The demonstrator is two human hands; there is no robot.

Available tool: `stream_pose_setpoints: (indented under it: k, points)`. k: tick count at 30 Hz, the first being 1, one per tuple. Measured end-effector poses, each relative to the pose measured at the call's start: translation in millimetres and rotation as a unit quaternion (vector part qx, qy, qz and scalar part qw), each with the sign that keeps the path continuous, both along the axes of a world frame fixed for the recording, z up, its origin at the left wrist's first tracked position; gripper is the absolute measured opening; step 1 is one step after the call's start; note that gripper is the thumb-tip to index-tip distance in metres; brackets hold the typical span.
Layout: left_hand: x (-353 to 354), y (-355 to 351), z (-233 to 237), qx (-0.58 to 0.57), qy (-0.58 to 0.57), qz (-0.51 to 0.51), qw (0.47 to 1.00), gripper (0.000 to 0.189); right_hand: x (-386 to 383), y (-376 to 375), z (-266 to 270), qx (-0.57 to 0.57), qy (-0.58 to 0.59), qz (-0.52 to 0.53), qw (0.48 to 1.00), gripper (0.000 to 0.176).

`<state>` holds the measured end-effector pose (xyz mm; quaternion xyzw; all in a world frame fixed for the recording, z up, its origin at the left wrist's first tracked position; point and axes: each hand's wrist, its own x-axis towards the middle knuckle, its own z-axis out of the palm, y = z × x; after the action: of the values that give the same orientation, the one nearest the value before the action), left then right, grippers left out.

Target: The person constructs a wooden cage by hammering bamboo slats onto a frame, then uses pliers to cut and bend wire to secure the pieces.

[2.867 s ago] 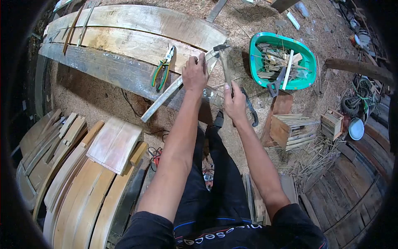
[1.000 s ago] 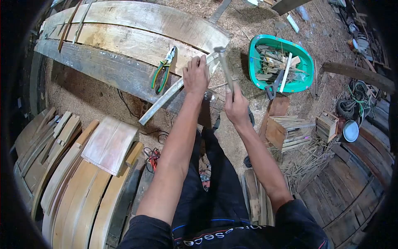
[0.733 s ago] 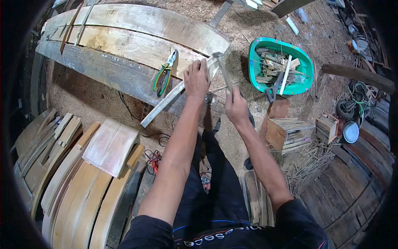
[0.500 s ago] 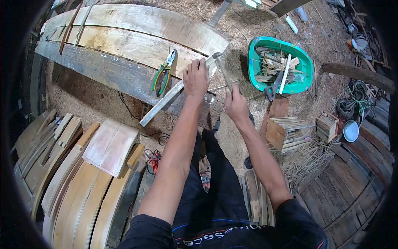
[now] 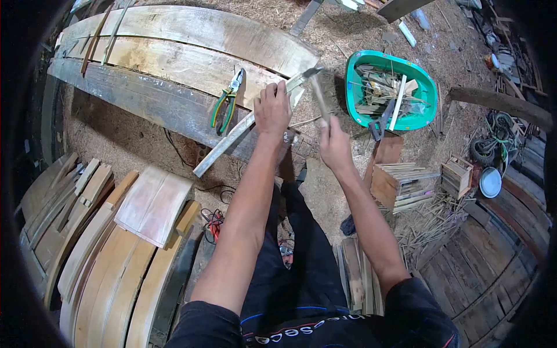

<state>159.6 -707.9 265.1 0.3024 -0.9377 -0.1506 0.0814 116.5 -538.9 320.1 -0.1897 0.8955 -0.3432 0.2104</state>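
Note:
My left hand (image 5: 271, 110) has its fingers curled over a narrow wooden strip (image 5: 223, 148), which lies slantwise across the bench edge with its near end jutting out. In my right hand (image 5: 335, 142) is a hammer (image 5: 320, 95), gripped by the handle. Its head is at the far end of the strip, just beyond my left fingers. Left of my left hand, a pair of pliers (image 5: 233, 87) with green and yellow handles rests on the bench planks (image 5: 168, 64).
A green plastic tub (image 5: 349, 87) of wood scraps stands right of the bench. Curved planks (image 5: 116, 278) are stacked at lower left. Slatted wooden crates (image 5: 400, 185) and loose sticks lie at right. Wood shavings cover the floor.
The hammer head has shifted slightly to the right and away from me, along with my right hand. My left hand keeps its hold on the strip.

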Motion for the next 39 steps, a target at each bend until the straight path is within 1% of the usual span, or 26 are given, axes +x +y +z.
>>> stream_pose_setpoints:
  k: [3, 6, 8, 9, 12, 13, 15, 18, 21, 30, 33, 36, 39]
  points:
    - [-1, 0, 1, 0.004, -0.008, 0.001, 1.000, 0.038, -3, 1, 9, -0.049, -0.052, -0.040, 0.997, 0.026]
    - [1, 0, -1, -0.006, 0.011, -0.002, 1.000, 0.038, 1, -5, 21, -0.113, -0.069, -0.095, 0.987, 0.024]
    - [1, 1, 0, -0.002, -0.001, -0.002, 1.000, 0.038, 0, -2, 8, 0.003, -0.067, 0.001, 0.998, 0.026]
    - [0, 0, 1, -0.001, -0.006, 0.000, 1.000, 0.037, -2, 0, 1, 0.061, -0.065, 0.051, 0.995, 0.027]
    - [0, 1, -1, 0.001, 0.018, 0.004, 1.000, 0.038, 15, 2, -3, -0.057, 0.026, 0.018, 0.998, 0.032]
    - [0, 0, -3, -0.003, 0.010, 0.004, 1.000, 0.037, 17, 2, -2, -0.069, -0.001, -0.007, 0.998, 0.032]
    - [1, 0, -1, -0.007, -0.010, -0.001, 1.000, 0.037, 18, -2, 18, -0.091, -0.055, -0.063, 0.992, 0.033]
    - [3, 1, 4, 0.019, -0.001, 0.001, 1.000, 0.036, 15, 1, 8, -0.099, -0.020, -0.059, 0.993, 0.028]
    - [5, 1, 5, 0.005, 0.000, -0.010, 1.000, 0.035, 12, 5, 5, -0.062, -0.063, -0.064, 0.994, 0.030]
    - [6, 2, 5, 0.002, -0.005, -0.017, 1.000, 0.041, 2, 8, -2, -0.049, -0.061, -0.045, 0.996, 0.034]
    - [4, -1, -2, -0.022, 0.024, -0.008, 0.999, 0.041, 2, 9, -1, -0.074, -0.055, -0.051, 0.994, 0.035]
    - [8, -7, -8, -0.036, 0.015, -0.017, 0.999, 0.045, 1, 10, 1, -0.066, -0.060, -0.051, 0.995, 0.035]
    - [7, -6, -7, -0.024, 0.013, -0.013, 1.000, 0.043, 2, 8, 1, -0.055, -0.068, -0.053, 0.995, 0.035]
